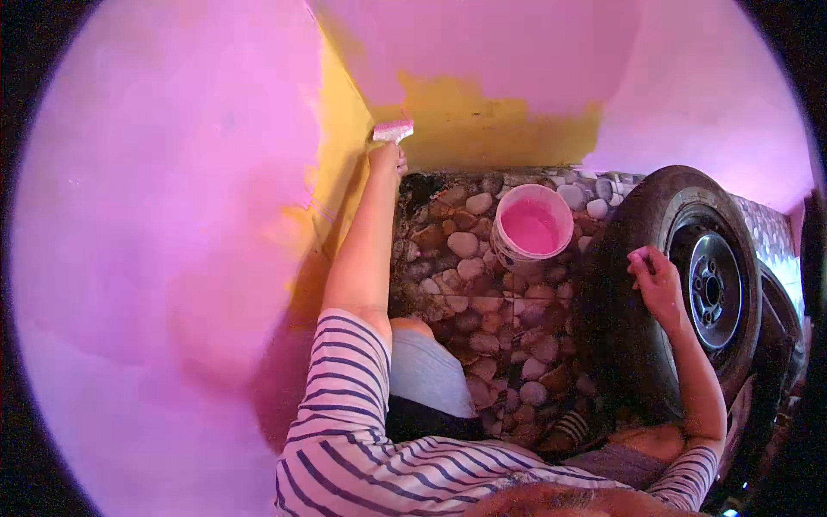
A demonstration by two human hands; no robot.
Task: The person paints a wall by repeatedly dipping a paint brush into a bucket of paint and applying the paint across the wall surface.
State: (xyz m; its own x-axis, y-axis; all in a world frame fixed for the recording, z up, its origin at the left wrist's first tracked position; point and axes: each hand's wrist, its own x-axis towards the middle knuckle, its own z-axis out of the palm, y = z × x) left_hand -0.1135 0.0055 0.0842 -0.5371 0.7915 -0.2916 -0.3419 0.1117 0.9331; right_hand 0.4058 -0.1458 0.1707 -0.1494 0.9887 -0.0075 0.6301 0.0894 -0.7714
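Note:
My left arm reaches to the wall corner, and my left hand (pixel 388 160) is closed round a flat paintbrush (pixel 394 131). Its broad bristles carry pink paint and are at the yellow strip of wall (pixel 465 129) by the corner. My right hand (pixel 659 283) hangs in front of a car wheel (pixel 680 293), fingers curled in; no object shows in them. Between my hands, on the floor, stands a white bucket (pixel 527 226) with pink paint inside.
Pink paint covers most of the left wall (pixel 172 215) and the back wall (pixel 534 52); ragged yellow patches border the corner and the base. The tiled floor (pixel 491 319) has a pebble pattern. A second dark tyre (pixel 780 319) stands beyond the wheel at right.

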